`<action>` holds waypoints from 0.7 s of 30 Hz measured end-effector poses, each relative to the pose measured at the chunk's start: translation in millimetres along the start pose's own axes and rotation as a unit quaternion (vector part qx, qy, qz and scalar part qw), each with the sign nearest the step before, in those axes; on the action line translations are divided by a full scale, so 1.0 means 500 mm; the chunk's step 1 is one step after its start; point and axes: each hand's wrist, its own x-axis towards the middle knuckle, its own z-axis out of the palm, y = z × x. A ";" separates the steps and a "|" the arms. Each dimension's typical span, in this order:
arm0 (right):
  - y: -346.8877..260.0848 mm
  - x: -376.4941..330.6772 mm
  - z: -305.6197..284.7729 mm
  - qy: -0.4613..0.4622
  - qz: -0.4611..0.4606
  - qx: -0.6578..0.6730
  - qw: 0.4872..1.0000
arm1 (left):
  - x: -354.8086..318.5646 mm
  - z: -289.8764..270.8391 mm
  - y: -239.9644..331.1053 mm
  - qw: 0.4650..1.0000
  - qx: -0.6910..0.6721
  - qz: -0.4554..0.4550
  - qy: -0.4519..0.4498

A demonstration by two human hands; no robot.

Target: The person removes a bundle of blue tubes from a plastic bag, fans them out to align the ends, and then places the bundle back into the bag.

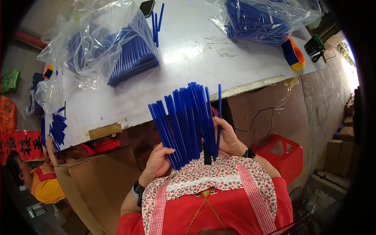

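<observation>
A broad fan of thin blue plastic sticks (184, 121) stands between my hands, just off the table's near edge, with its lower ends near my flowered apron (203, 176). My left hand (158, 160) is closed around the fan's lower left side, its thumb lying over the outer sticks. At the right side my right hand (227, 136) is closed on the sticks, thumb up. By that thumb one stick (219, 102) leans apart from the others. The fingers of both hands are partly hidden behind the bundle.
On the white table (188, 66) lie clear bags of blue sticks (133, 55), several loose sticks (155, 29), a phone (147, 8) and an orange-and-blue ring (293, 54). A co-worker's hand (49, 144) is by a blue pile. A red stool (284, 156) and cardboard box (103, 184) flank me.
</observation>
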 end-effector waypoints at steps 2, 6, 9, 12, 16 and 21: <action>-0.003 -0.001 0.001 -0.012 -0.002 -0.002 1.000 | 0.000 0.002 0.002 1.000 -0.001 0.002 -0.001; -0.001 0.002 0.007 -0.035 -0.003 -0.018 0.999 | 0.000 0.001 0.004 1.000 -0.001 0.012 -0.002; 0.012 0.009 0.025 -0.015 -0.005 -0.037 0.999 | 0.017 0.026 -0.006 1.000 -0.003 0.002 0.004; 0.051 0.038 0.072 0.030 -0.111 -0.466 0.877 | 0.042 0.077 -0.036 1.000 -0.001 0.002 0.013; 0.004 0.048 0.076 -0.073 -0.016 -0.528 0.846 | 0.068 0.101 -0.043 0.999 0.015 -0.042 -0.017; -0.016 0.052 0.096 -0.152 0.115 -0.254 0.948 | 0.077 0.093 -0.015 0.988 0.052 -0.094 -0.107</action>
